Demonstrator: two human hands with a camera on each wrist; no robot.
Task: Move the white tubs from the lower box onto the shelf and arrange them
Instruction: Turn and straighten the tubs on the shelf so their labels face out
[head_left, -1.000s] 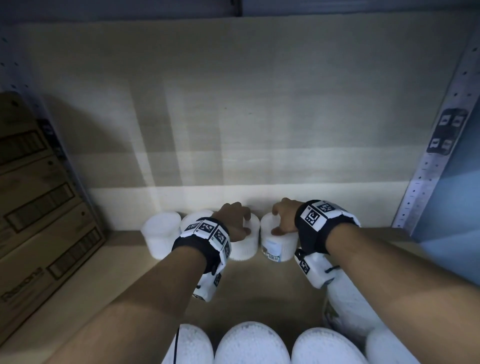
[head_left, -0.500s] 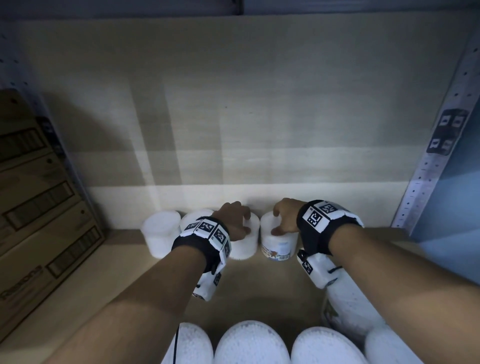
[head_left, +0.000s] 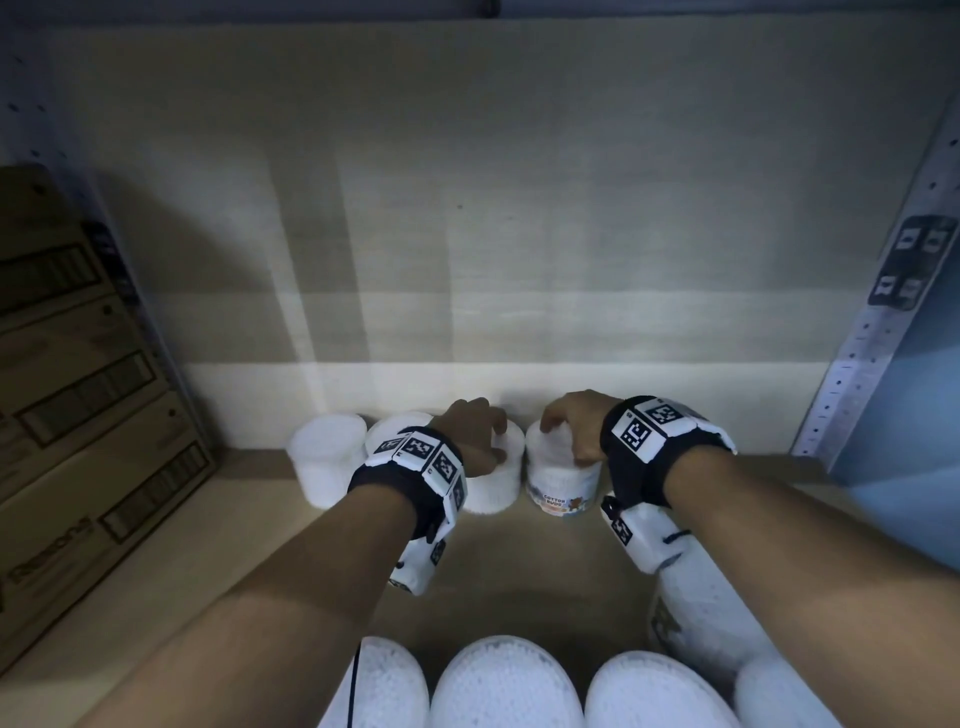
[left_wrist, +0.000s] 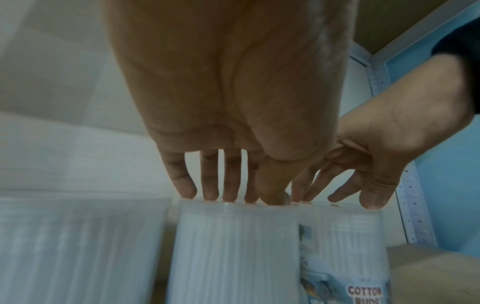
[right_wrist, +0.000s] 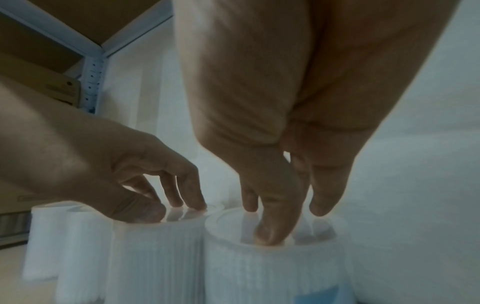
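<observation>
Several white tubs stand in a row at the back of the shelf (head_left: 156, 545). My left hand (head_left: 475, 436) rests with fairly straight fingertips on the lid of the third tub (head_left: 493, 486), seen in the left wrist view as the left hand (left_wrist: 233, 197) on that tub (left_wrist: 233, 257). My right hand (head_left: 569, 428) grips the lid of the labelled "COTTON BUDS" tub (head_left: 563, 488) from above with curled fingers and thumb. In the right wrist view the right hand (right_wrist: 280, 222) has its thumb on that tub's (right_wrist: 272, 271) lid. Two more tubs (head_left: 324, 462) stand to the left.
Stacked cardboard boxes (head_left: 78, 415) fill the shelf's left side. A perforated metal upright (head_left: 872, 322) bounds the right. Bare shelf board lies right of the labelled tub. Several more white tubs (head_left: 504, 686) sit in the foreground below my arms.
The tub under my right hand has turned, so its printed label now faces me. Both hands stay on their lids, barely shifted.
</observation>
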